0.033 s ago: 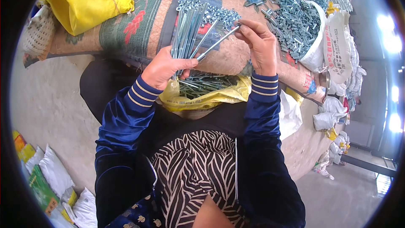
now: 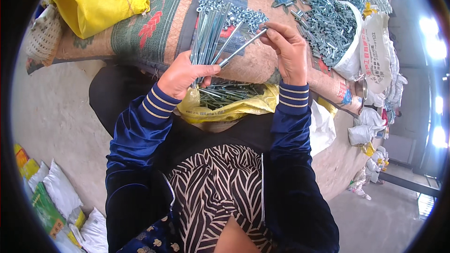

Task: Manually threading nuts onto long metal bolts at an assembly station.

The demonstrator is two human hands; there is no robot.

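Observation:
A bundle of long, thin metal bolts (image 2: 207,37) stands upright in my left hand (image 2: 183,76), whose fingers are closed around the lower ends. One bolt (image 2: 243,48) leans out to the right from the bundle. My right hand (image 2: 290,51) pinches its upper tip between thumb and fingers; whether a nut sits there is hidden by the fingertips. Loose metal nuts (image 2: 236,16) lie spread on the patterned cloth (image 2: 183,14) just behind the bundle. Below my hands, an open yellow sack (image 2: 229,114) holds more long bolts (image 2: 229,94).
At the far right, a white sack (image 2: 350,63) spills a big heap of short metal sleeves (image 2: 330,33) over the cloth. A yellow bag (image 2: 98,4) lies at the far left. Filled white bags (image 2: 61,187) rest on the floor at lower left, others (image 2: 361,133) at right.

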